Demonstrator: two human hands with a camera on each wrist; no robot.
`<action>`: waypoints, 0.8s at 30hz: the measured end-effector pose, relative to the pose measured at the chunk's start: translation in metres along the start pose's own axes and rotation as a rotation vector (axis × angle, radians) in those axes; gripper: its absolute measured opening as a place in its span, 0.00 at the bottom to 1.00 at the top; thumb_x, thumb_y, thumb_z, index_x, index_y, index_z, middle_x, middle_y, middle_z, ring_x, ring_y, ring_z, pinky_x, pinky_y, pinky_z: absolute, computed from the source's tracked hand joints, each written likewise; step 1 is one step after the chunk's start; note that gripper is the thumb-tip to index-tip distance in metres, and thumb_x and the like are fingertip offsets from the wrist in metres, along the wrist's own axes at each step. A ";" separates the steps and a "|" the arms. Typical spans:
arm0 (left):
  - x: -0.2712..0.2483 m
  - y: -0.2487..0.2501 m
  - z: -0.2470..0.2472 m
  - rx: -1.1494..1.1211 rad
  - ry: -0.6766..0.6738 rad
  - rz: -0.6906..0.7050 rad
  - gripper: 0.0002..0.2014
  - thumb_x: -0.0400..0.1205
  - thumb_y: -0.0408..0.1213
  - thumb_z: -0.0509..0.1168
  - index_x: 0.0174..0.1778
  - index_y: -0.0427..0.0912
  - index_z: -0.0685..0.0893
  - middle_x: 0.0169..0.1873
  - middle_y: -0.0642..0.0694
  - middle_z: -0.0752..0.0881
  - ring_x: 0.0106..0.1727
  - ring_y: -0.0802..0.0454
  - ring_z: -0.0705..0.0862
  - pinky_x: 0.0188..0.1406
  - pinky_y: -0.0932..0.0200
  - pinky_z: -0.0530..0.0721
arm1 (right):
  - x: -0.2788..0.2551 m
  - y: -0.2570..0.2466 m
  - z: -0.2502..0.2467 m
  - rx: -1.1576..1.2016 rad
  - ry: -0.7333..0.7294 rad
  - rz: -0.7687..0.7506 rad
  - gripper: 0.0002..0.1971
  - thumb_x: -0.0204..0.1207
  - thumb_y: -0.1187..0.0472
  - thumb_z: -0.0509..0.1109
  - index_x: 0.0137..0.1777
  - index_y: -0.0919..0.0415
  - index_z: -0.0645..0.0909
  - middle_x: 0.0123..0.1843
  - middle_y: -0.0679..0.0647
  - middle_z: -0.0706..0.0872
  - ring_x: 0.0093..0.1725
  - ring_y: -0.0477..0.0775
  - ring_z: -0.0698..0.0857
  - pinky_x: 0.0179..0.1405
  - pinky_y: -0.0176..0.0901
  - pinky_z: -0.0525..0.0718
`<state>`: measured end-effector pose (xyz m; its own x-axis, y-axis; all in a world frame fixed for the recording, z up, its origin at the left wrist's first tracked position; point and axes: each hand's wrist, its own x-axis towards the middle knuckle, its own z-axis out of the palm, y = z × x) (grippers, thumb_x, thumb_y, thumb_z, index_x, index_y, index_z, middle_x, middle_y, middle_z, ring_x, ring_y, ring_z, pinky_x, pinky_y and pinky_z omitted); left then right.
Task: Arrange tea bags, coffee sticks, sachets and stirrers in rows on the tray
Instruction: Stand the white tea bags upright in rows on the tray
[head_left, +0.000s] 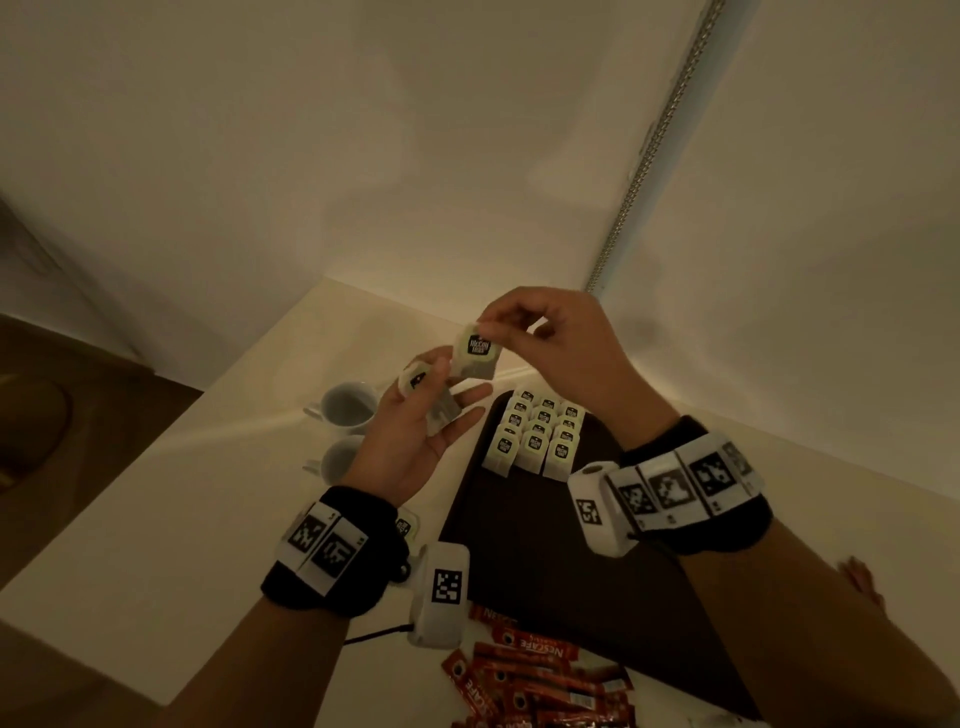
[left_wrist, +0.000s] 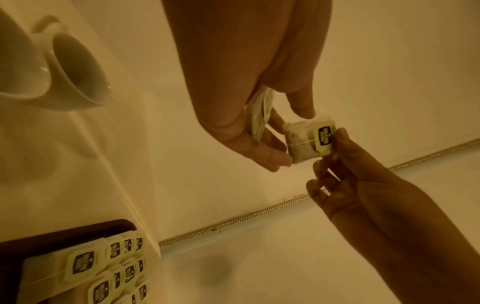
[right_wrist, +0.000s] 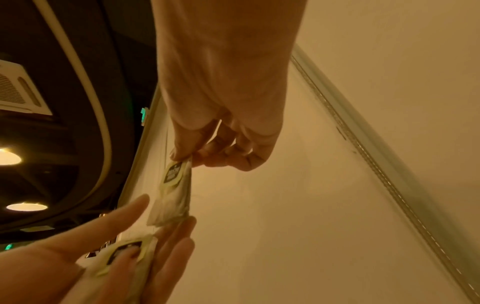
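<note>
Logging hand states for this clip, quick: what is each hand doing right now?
Left hand: holding a small stack of tea bags under its thumb.
Right hand: pinching one tea bag by its top.

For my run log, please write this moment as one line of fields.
right hand: pinches tea bag | left hand: holds spare tea bags | tray: three tea-bag rows | coffee sticks: off tray

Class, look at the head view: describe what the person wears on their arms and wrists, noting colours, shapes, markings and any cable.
Both forearms are bare, with no sleeves. Each wrist carries a black wristband ringed with white rectangular blocks printed with black-and-white square codes. A white rounded camera pod with a code marker hangs beside the left wrist, trailing a thin black cable. A similar white pod sits at the right wrist. No gloves show.
</note>
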<state>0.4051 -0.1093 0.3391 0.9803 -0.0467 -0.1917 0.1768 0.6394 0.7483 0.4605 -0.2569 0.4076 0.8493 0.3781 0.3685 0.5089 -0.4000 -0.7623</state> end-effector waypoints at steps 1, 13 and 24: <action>-0.001 0.001 0.003 0.002 -0.010 0.024 0.13 0.75 0.45 0.64 0.54 0.47 0.81 0.48 0.49 0.90 0.50 0.51 0.90 0.40 0.62 0.87 | 0.002 -0.006 -0.004 -0.014 -0.002 -0.018 0.03 0.73 0.59 0.75 0.44 0.56 0.88 0.35 0.42 0.87 0.35 0.37 0.81 0.30 0.25 0.72; -0.014 -0.003 0.024 -0.086 -0.133 -0.007 0.14 0.75 0.41 0.62 0.53 0.41 0.81 0.44 0.49 0.91 0.43 0.53 0.90 0.34 0.68 0.86 | 0.011 -0.045 -0.009 -0.287 -0.080 -0.002 0.03 0.72 0.57 0.75 0.40 0.55 0.89 0.28 0.38 0.80 0.29 0.34 0.79 0.32 0.22 0.75; -0.021 -0.005 0.028 -0.264 -0.062 -0.066 0.08 0.73 0.40 0.64 0.46 0.44 0.82 0.38 0.50 0.90 0.36 0.57 0.89 0.26 0.71 0.84 | 0.016 -0.057 -0.012 -0.300 -0.081 0.097 0.03 0.70 0.61 0.75 0.38 0.59 0.89 0.27 0.40 0.81 0.26 0.32 0.78 0.28 0.20 0.73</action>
<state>0.3862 -0.1332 0.3576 0.9724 -0.1365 -0.1893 0.2195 0.8106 0.5428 0.4466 -0.2387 0.4631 0.8880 0.3863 0.2493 0.4550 -0.6609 -0.5968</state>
